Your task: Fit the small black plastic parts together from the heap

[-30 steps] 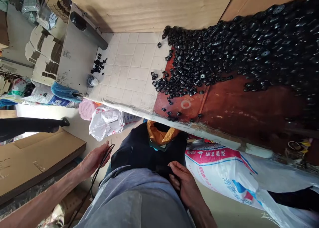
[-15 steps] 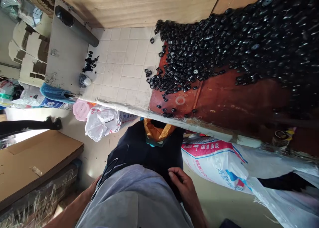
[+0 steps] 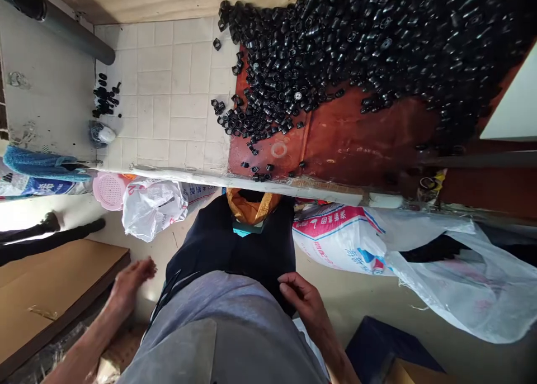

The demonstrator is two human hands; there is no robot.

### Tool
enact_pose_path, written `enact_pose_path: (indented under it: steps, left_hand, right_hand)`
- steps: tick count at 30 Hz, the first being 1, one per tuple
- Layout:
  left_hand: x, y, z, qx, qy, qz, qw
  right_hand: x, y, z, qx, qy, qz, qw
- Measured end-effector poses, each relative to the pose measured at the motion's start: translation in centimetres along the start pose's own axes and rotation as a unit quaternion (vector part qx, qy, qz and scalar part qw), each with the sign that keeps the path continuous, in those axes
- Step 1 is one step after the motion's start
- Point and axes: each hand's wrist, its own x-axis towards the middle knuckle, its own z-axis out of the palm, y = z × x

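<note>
In front of our lap, just short of the tabletop (image 3: 157, 115), we had both hands low and apart on either side of our body. Our left hand (image 3: 134, 272) hung in the air beside our thigh, its fingers bent in close together; they were blurred, so we could not tell whether they held anything. Our right hand (image 3: 300, 294) was loosely curled near the other thigh, with a narrow gap between thumb and forefinger and no object showing in it. Its fingertips lay right by our black trousers (image 3: 230, 255), though we could not tell whether they touched the cloth. The trousers covered our legs beneath the hem of our grey shirt (image 3: 243, 328), and some thin black strands lay along our left hip. Between our knees, an orange cloth pouch (image 3: 247, 208) sat against the tabletop's edge. On the tabletop we saw a pale, tile-patterned surface on the left and a red-brown sheet (image 3: 339, 143) on the right, with a large heap of small black plastic caps (image 3: 335, 48) spread over the sheet's far part and stragglers near its front edge. To our left, a pink perforated basket (image 3: 108, 191) stood next to a crumpled white plastic bag (image 3: 153, 208), and a printed white sack (image 3: 331, 233) lay below the edge on our right. Farther left were another person's dark-clad legs (image 3: 50, 242), just beyond a flat cardboard box (image 3: 54, 283).
</note>
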Motion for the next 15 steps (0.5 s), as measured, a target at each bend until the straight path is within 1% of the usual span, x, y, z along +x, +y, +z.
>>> enact_pose_path:
  steps: [1, 2, 3, 4, 5, 6, 7, 9, 10, 11, 13, 15]
  left_hand:
    - [0.0, 1.7, -0.2, -0.023, 0.013, 0.035, 0.999]
    - [-0.3, 3.5, -0.1, -0.024, 0.005, 0.077, 0.997]
    - [-0.9, 5.3, 0.3, -0.007, -0.047, 0.117, 0.992]
    - [-1.7, 6.9, 0.9, 0.028, -0.128, 0.150, 0.980]
    - [-2.6, 8.3, 1.7, 0.074, -0.221, 0.171, 0.957]
    - [-3.5, 9.3, 2.6, 0.122, -0.293, 0.198, 0.928]
    - [-4.4, 10.0, 3.4, 0.164, -0.350, 0.223, 0.895]
    - [-5.3, 10.5, 4.5, 0.220, -0.413, 0.244, 0.849]
    - [-5.4, 10.4, 4.7, 0.236, -0.429, 0.238, 0.839]
    - [-5.3, 10.1, 4.6, 0.242, -0.431, 0.226, 0.839]
    - [-4.7, 9.3, 3.8, 0.237, -0.408, 0.198, 0.859]
    - [-4.1, 8.5, 2.4, 0.230, -0.385, 0.164, 0.879]
  right_hand:
    - [0.1, -0.5, 0.3, -0.022, -0.024, -0.020, 0.999]
    - [0.2, -1.1, 0.5, -0.044, -0.050, -0.042, 0.997]
    - [0.3, -1.6, 0.8, -0.066, -0.076, -0.062, 0.993]
    - [0.4, -2.1, 0.9, -0.086, -0.101, -0.076, 0.988]
    - [0.4, -2.5, 1.0, -0.103, -0.122, -0.080, 0.984]
    - [0.4, -2.8, 1.0, -0.116, -0.140, -0.074, 0.981]
    - [0.3, -3.0, 0.8, -0.126, -0.153, -0.062, 0.978]
    - [-0.1, -2.9, 0.2, -0.136, -0.164, -0.032, 0.976]
    - [-0.3, -2.8, -0.1, -0.135, -0.167, -0.022, 0.976]
    - [-0.6, -2.6, -0.5, -0.130, -0.169, -0.016, 0.977]
    - [-1.0, -2.1, -0.9, -0.112, -0.167, -0.015, 0.980]
    - [-1.4, -1.7, -1.1, -0.100, -0.159, -0.015, 0.982]
